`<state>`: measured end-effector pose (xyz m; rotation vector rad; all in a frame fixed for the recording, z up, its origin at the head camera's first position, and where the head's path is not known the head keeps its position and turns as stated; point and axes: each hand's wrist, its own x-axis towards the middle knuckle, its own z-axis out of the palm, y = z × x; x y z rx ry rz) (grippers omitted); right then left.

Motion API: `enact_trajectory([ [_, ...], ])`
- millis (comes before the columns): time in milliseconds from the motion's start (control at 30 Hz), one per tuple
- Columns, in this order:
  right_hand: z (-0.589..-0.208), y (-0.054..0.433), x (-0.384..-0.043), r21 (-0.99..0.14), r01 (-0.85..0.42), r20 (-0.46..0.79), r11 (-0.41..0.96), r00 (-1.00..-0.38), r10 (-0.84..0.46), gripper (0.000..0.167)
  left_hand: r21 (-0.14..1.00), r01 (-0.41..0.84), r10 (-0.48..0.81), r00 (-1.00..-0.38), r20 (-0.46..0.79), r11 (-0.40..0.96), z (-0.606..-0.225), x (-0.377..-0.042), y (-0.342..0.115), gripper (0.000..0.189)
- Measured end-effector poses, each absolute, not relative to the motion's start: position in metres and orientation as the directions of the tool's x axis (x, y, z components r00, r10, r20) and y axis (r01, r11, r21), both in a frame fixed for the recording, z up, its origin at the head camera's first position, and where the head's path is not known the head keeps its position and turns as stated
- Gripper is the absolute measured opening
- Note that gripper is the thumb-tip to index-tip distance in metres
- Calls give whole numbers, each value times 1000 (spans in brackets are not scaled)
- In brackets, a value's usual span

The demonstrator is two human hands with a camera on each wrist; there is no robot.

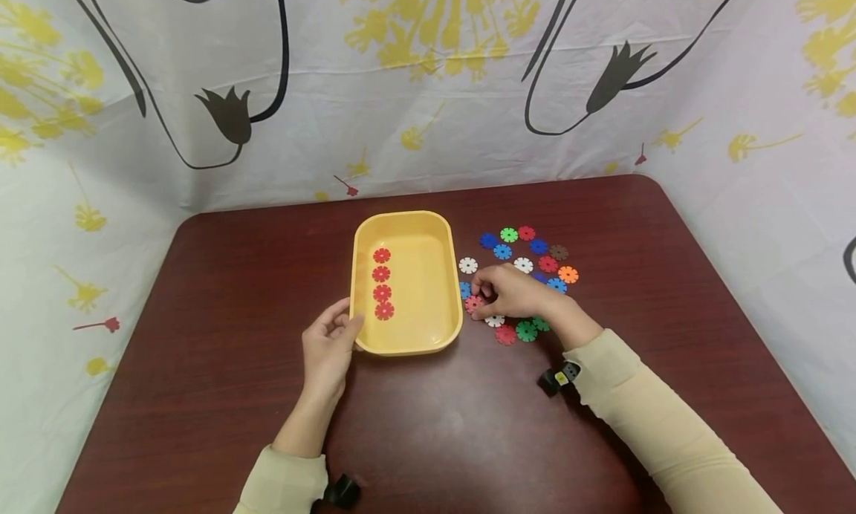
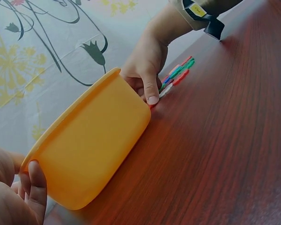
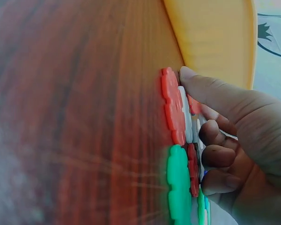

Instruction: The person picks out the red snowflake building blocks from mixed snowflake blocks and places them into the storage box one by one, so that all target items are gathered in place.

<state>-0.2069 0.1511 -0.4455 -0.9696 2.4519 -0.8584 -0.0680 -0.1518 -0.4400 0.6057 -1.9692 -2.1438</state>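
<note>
A yellow plastic tray (image 1: 406, 345) sits in the middle of the table, with several red notched plastic discs (image 1: 381, 274) in a column along its left side. My left hand (image 1: 329, 343) grips the tray's near left corner, thumb over the rim and fingers against the outer wall. Just right of the tray, my right hand (image 1: 511, 291) has thumb and fingers around the edges of a red notched disc (image 1: 473, 304) low at the tabletop. Close beside this hand lie a white disc (image 1: 495, 321), another red disc (image 3: 173, 108) and a green disc (image 3: 179, 183).
More loose discs in blue, green, white, brown and an orange disc (image 1: 568, 275) spread right of the tray, partly hidden by the right hand. The dark red-brown table (image 1: 267, 261) backs onto a patterned white cloth (image 1: 468, 142).
</note>
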Motion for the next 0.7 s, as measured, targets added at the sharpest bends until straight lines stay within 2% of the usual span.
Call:
enact_trajectory([
  [467, -443, 154, -205, -667, -517, -60, 537, -680, -731, 36, 982, -146, -392, -902, -180, -116, -440, -68, -152, 36],
  [700, -444, 154, -207, -664, -513, -73, 544, -680, -730, 29, 982, -149, -389, -902, -185, -120, -439, -68, -152, 36],
])
